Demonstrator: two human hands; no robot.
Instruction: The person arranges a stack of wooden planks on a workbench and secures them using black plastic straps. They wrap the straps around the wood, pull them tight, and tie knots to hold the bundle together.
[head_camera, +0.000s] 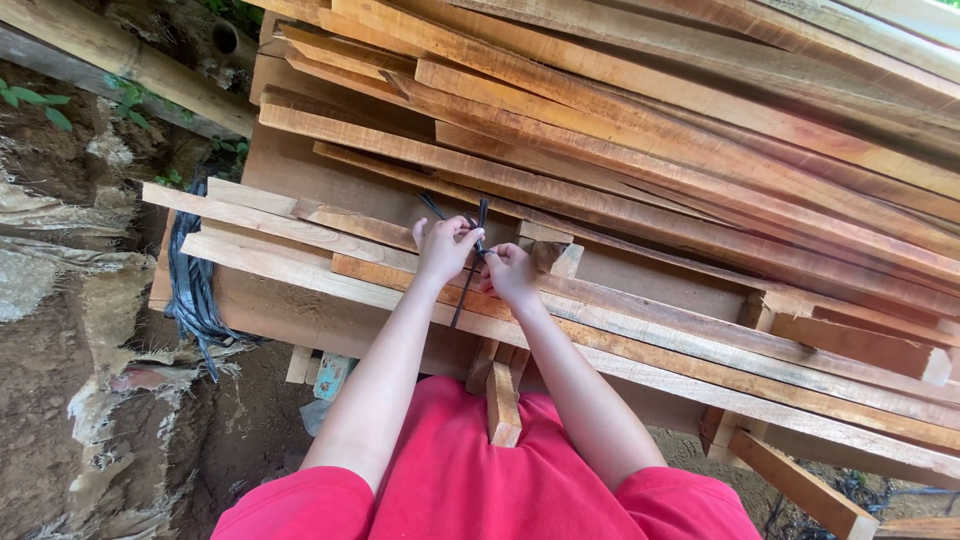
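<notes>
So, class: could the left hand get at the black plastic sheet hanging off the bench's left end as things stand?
Probably yes. The left hand pinches a black strip, but only bare planks lie between it and the sheet; nothing blocks the way.

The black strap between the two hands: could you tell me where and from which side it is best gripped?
Probably the strap's free lower length, from the near side: it hangs loose across the planks, while the upper ends are pinched between left hand and right hand.
</notes>
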